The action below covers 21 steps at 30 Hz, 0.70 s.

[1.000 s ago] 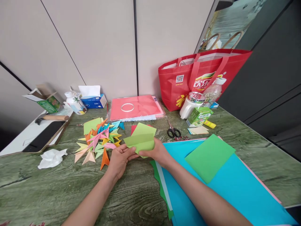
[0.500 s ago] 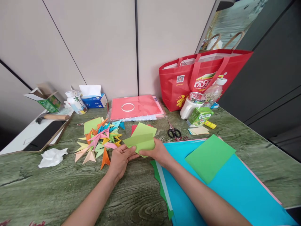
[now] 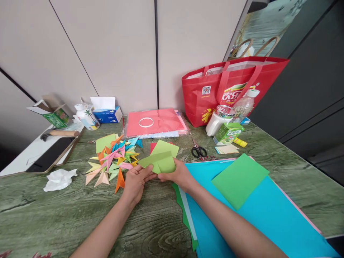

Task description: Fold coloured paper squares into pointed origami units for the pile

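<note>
Both hands hold a light green sheet of paper (image 3: 160,163), partly folded, just above the green wood-grain table (image 3: 53,211). My left hand (image 3: 137,181) pinches its near left edge. My right hand (image 3: 178,174) grips its near right edge, fingers curled under the sheet. A second light green sheet (image 3: 165,147) lies behind it on a red one. To the left lies a heap of several folded paper shapes (image 3: 114,161) in orange, pink, yellow, blue and green.
Large blue sheets (image 3: 258,218) with a green square (image 3: 239,179) lie at the right. Scissors (image 3: 198,150), a red bag (image 3: 231,87), a white jar (image 3: 219,120), a green carton (image 3: 228,132), pink paper with a tape ring (image 3: 154,122), a tissue box (image 3: 106,110), a phone (image 3: 51,154) and crumpled tissue (image 3: 59,179) surround them.
The held sheet has tilted, its left corner swinging out leftward, and both hands have shifted slightly upward. Nothing else on the table has moved.
</note>
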### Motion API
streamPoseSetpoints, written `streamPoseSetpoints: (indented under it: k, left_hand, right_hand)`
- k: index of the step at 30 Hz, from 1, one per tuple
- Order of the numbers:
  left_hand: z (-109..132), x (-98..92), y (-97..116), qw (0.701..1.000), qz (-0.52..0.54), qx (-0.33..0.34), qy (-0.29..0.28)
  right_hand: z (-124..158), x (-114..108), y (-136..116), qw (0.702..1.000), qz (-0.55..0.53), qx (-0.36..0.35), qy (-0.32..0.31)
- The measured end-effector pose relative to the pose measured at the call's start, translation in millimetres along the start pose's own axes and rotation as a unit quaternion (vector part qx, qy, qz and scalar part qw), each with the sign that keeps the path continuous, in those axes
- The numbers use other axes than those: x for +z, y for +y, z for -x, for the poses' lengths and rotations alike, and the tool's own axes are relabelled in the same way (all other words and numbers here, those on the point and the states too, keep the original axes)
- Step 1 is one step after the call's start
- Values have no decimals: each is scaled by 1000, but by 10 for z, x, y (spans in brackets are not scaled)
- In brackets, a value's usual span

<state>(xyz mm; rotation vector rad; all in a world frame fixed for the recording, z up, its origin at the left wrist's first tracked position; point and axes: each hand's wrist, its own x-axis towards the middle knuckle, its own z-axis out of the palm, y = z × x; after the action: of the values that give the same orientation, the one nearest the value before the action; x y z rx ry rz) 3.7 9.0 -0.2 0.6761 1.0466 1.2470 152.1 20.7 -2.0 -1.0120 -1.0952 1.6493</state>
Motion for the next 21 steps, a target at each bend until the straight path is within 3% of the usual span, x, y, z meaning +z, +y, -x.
streamPoseSetpoints:
  k: [21]
  left_hand:
    - [7,27,4,999,25,-10,27]
  right_hand:
    - [-19,30,89,999,11,0,47]
